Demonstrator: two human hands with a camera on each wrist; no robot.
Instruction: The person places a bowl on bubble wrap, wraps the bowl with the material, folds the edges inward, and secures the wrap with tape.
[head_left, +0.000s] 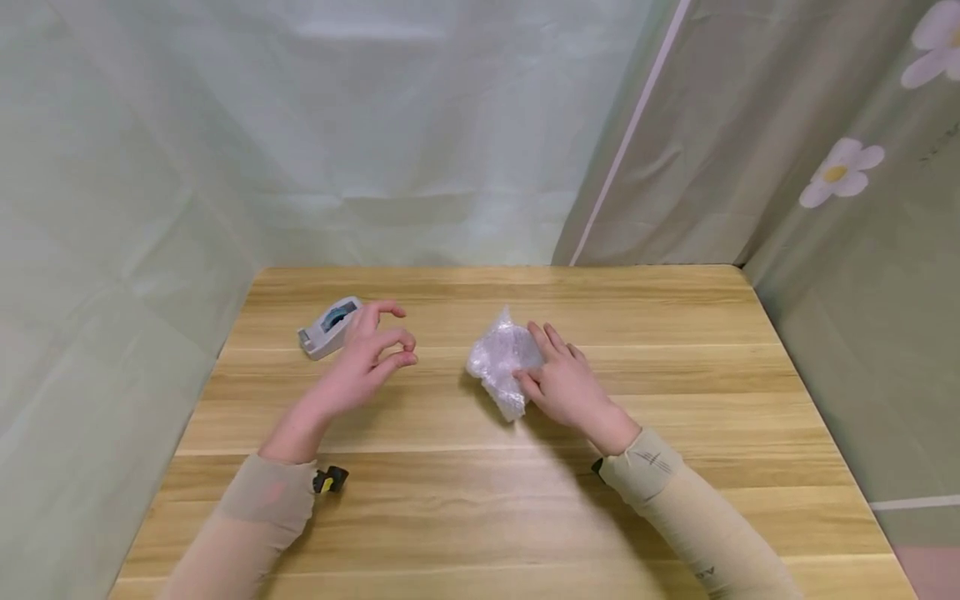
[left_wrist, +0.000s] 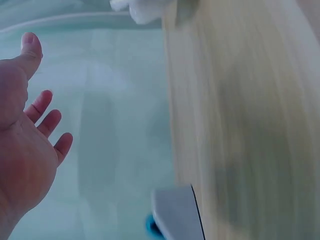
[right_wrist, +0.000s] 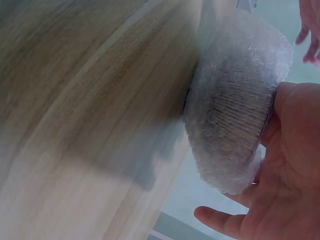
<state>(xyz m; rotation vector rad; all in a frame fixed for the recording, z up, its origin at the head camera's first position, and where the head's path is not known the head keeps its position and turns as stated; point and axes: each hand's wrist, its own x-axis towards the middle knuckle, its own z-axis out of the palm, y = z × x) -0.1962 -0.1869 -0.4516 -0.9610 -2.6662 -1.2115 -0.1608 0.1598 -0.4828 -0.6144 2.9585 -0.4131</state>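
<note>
A small bundle of clear bubble wrap point(head_left: 498, 358) sits on the wooden table in the head view. Through the wrap, the right wrist view shows a thing with fine dark ridges point(right_wrist: 240, 110); its kind is veiled by the plastic. My right hand point(head_left: 570, 387) rests on the bundle's right side, thumb on the near part and fairly straight fingers on the far part. Left of it, my left hand point(head_left: 367, 354) hovers with bent fingers, the thumb near a fingertip and nothing visible between them. Just behind that hand lies a grey tape dispenser point(head_left: 326, 329) with a teal core, partly covered by the hand.
The wooden table point(head_left: 450, 517) ends at a back edge against a pale hanging curtain point(head_left: 420, 167). More curtain with daisy prints point(head_left: 842, 173) closes off the right side. A small black-and-yellow device point(head_left: 330, 479) is at my left cuff.
</note>
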